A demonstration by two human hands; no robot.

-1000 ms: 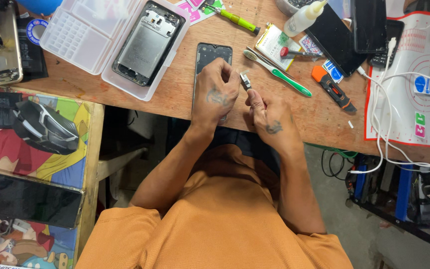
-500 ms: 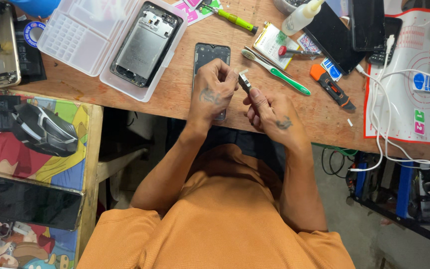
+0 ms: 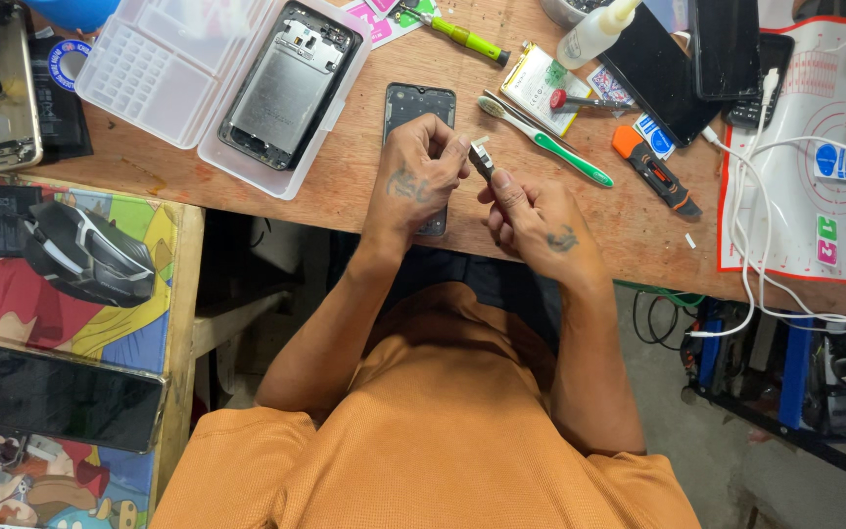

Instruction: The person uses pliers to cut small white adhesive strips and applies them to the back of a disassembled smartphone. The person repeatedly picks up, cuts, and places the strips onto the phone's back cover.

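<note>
A small dark tool with a pale tip was pinched between both hands above the near edge of the table, raised off the wood, likely so both sets of fingers could work at its end. Its long axis ran roughly from 5 o'clock to 11 o'clock, pale tip toward 11. The left hand was curled nearly closed, thumb and forefinger pressed on the tip; the right hand was closed around the lower shank, thumb along it, seemingly to steady it. Under the left hand lay a dark phone back, long axis 12 to 6, partly covered. At 1 o'clock from the hands, a green-handled brush lay slanted; beyond it, at 3 o'clock, an orange-and-black cutter. At 10 o'clock an opened phone rested in a clear tray, presumably keeping parts together.
</note>
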